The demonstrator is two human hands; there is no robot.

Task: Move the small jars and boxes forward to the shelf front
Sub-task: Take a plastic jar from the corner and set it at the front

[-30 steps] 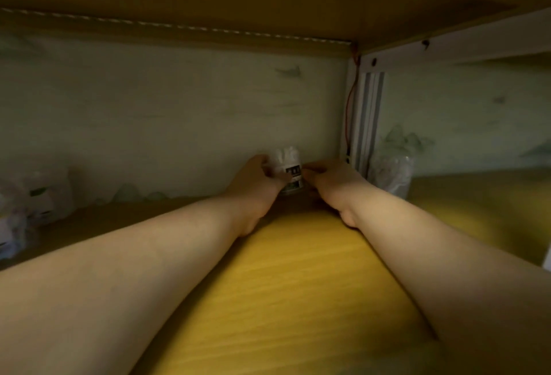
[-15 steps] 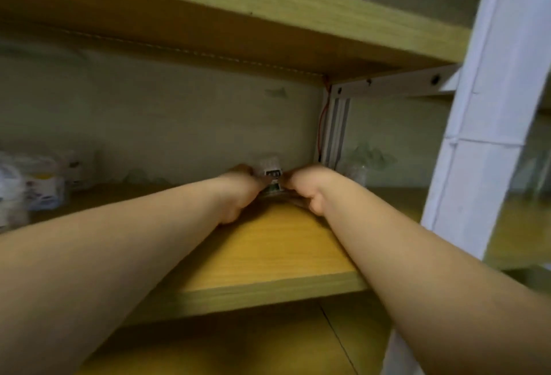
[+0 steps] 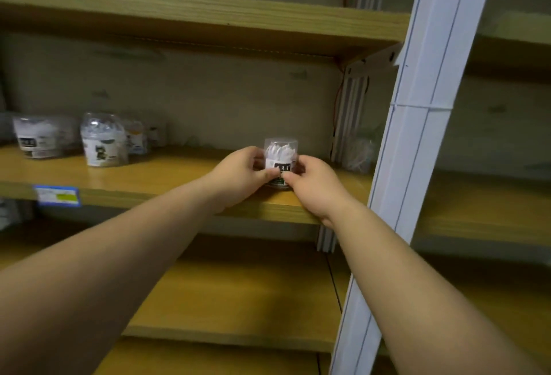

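I see a dim storage room, plain grey back wall (image 3: 208,100), wood-grain shelving on white metal framing. Biggest thing in view is the white upright post (image 3: 417,142), running diagonally top right to bottom centre. Middle shelf (image 3: 167,178) is yellow-brown laminate with a thick front edge; another board above it (image 3: 208,17), another below (image 3: 238,294). A blue and green price tag (image 3: 56,195) sits on the middle shelf's front edge at left.

Left end of the middle shelf: a group of clear plastic jars (image 3: 103,140) with white contents and printed labels, plus small boxes behind, blurred, labels unreadable. A crinkled clear plastic bag (image 3: 359,154) sits in the next bay behind the post, near the back wall.

Task item: small clear jar (image 3: 281,160), cylindrical, upright, transparent lid, white stick-like contents, white label with a black band. It stands on the middle shelf close to the front edge, just left of the post.

My left hand (image 3: 241,173) grips the jar's left side, fingers curled round it, thumb across the label front. My right hand (image 3: 313,186) holds the right side, thumb pinching at the lower front, other fingers wrapped behind. Both thumbs nearly meet on the label. Bare forearms reach in from the bottom corners.
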